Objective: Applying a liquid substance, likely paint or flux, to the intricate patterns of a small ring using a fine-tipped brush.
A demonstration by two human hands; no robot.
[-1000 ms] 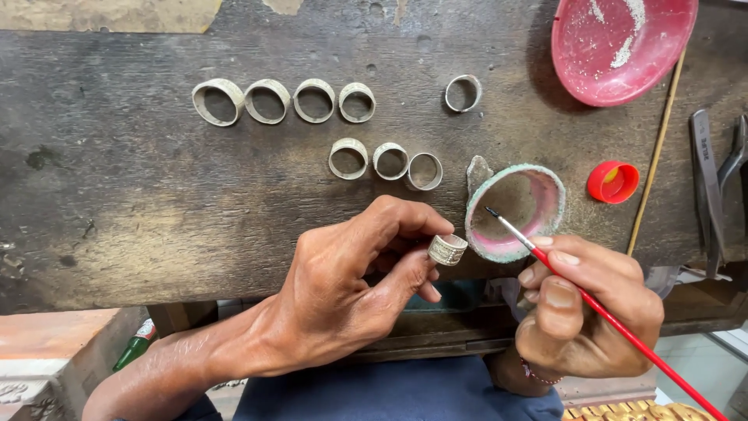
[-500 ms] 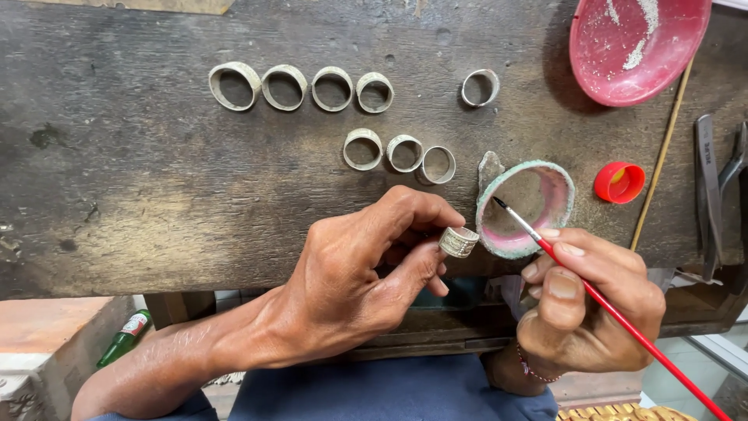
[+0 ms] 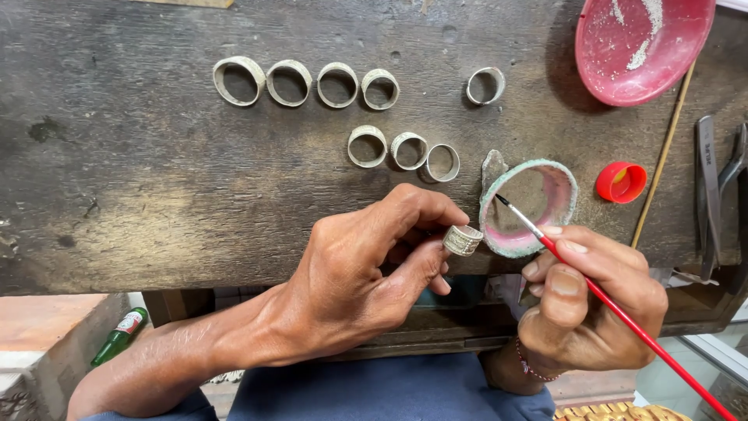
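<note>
Ring and brush beside the small dish
Left hand pinches a metal ring just left of the pink dish; right hand grips a red brush, tip inside it.

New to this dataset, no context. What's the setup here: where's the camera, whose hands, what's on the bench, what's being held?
There is no machine: one head-worn camera looks down at a person's two bare hands over a dark wooden bench. The left hand pinches a small metal ring. The right hand holds a red-handled brush, its tip in a small round dish. On the bench lie eight more rings, a red bowl, a red cap, a thin stick and pliers.
</note>
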